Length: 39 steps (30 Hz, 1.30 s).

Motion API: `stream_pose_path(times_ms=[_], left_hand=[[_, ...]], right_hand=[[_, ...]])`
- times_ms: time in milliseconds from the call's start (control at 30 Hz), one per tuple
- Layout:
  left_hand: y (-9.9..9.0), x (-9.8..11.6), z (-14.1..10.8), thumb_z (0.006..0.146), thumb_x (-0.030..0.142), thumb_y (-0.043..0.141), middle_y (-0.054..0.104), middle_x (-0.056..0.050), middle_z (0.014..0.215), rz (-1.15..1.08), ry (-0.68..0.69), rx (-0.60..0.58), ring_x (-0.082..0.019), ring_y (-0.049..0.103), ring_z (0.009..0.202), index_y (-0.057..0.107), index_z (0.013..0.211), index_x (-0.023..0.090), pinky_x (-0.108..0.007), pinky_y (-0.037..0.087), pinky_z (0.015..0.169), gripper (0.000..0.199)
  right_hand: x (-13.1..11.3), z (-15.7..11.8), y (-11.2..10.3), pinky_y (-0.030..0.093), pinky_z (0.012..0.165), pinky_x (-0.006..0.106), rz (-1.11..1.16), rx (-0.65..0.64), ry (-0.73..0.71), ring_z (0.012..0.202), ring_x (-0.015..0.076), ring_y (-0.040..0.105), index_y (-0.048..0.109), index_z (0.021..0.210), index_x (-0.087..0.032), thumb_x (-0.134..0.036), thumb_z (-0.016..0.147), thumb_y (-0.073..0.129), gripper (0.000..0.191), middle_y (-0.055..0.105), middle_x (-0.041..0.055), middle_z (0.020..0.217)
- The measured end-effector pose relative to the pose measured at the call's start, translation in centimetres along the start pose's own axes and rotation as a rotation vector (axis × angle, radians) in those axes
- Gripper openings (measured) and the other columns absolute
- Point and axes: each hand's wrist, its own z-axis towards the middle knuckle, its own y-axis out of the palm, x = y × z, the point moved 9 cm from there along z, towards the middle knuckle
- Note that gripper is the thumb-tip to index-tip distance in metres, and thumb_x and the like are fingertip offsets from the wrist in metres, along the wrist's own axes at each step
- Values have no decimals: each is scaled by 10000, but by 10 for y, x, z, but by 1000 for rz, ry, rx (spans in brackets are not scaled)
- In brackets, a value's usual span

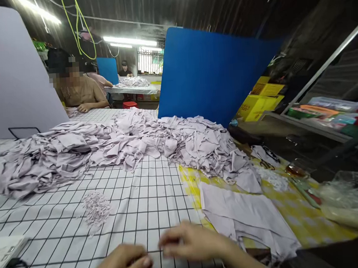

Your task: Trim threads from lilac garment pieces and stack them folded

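My left hand [123, 263] is low in the view, just above the table's front part, its fingers loosely bent and the thumb a little apart. Close by on its right, my right hand [193, 242] has curved fingers with a gap between them and the thumb. Nothing shows in either hand. To the right of my right hand, a pale lilac cloth garment piece [247, 212] lies spread with straps hanging at the front edge. A small heap of tiny cloth scraps [96, 210] lies beyond my left hand. Behind stretches a long pile of pale lilac cloth pieces [131, 141].
A checked tablecloth [152, 192] covers the table, with yellow cloth at right. A white device [9, 253] with a black cable sits front left. Scissors [266, 165], a glass cup [299, 169] and plastic bags lie right. A blue panel [212, 75] stands behind; a co-worker [82, 91] sits across.
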Motion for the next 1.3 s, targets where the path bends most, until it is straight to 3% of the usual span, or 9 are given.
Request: stream_pose_path(times_ms=[133, 300, 433, 567, 700, 867, 1033, 1200, 1300], left_hand=[[-23, 100, 90, 884, 529, 565, 710, -73, 1134, -395, 257, 59, -258, 609, 1143, 719, 1047, 242, -389, 511, 991, 364], [-33, 117, 169, 898, 373, 556, 620, -137, 1313, -398, 302, 219, -270, 583, 1219, 618, 1208, 175, -450, 493, 1027, 373], [-72, 120, 182, 799, 109, 565, 384, -163, 1547, 67, 459, 587, -319, 296, 1469, 517, 1323, 163, -546, 316, 1172, 529], [-73, 112, 168, 815, 100, 556, 665, -109, 1108, 392, 572, 474, -294, 548, 1198, 604, 882, 194, -497, 435, 1052, 126], [-60, 84, 149, 853, 179, 546, 617, -18, 786, 392, 451, 333, -206, 598, 786, 540, 789, 218, -359, 518, 754, 75], [-63, 88, 188, 895, 225, 539, 621, -147, 1167, 331, 282, 556, -267, 564, 1142, 580, 1052, 163, -421, 451, 993, 174], [-74, 82, 220, 794, 165, 630, 693, -132, 952, 265, 122, 544, -269, 642, 945, 625, 1000, 130, -373, 492, 838, 209], [-66, 50, 170, 768, 169, 585, 637, -33, 686, 184, 73, 454, -213, 601, 722, 573, 683, 195, -306, 437, 680, 90], [-55, 39, 146, 757, 222, 604, 631, -22, 706, 88, 60, 436, -197, 577, 709, 577, 703, 199, -296, 422, 663, 64]], right_hand=[[14, 67, -165, 527, 761, 345, -360, 754, 152, 831, 209, 654, 718, 1035, -234, -179, 927, 457, 287, 714, 51, 919], [28, 116, -257, 372, 1014, 545, -700, 862, 71, 1171, 326, 495, 689, 1026, -167, -17, 833, 483, 320, 617, 202, 1210], [10, 112, -192, 434, 940, 401, -744, 635, -139, 977, 240, 550, 634, 845, -195, -93, 884, 495, 177, 652, 100, 942], [-23, 67, -90, 460, 752, 329, -673, 508, -440, 785, 203, 534, 570, 852, -213, -160, 961, 416, 197, 591, 42, 787], [20, 45, -115, 474, 808, 336, -453, 729, -118, 890, 214, 576, 564, 933, -205, -212, 952, 481, 85, 617, 71, 910], [77, 81, -161, 452, 902, 405, -466, 732, 389, 1083, 310, 586, 610, 1113, -111, -346, 909, 594, 311, 641, 204, 1129], [34, 89, -71, 458, 794, 306, -498, 427, 303, 885, 229, 647, 688, 840, -160, -187, 875, 602, 97, 704, 118, 888], [-30, 27, 50, 448, 715, 245, -233, -142, -37, 807, 168, 631, 666, 826, -189, -227, 838, 677, 42, 706, 26, 842], [-38, 7, 44, 442, 676, 244, -85, -184, -22, 754, 154, 617, 667, 840, -205, -254, 858, 666, 52, 694, 6, 827]])
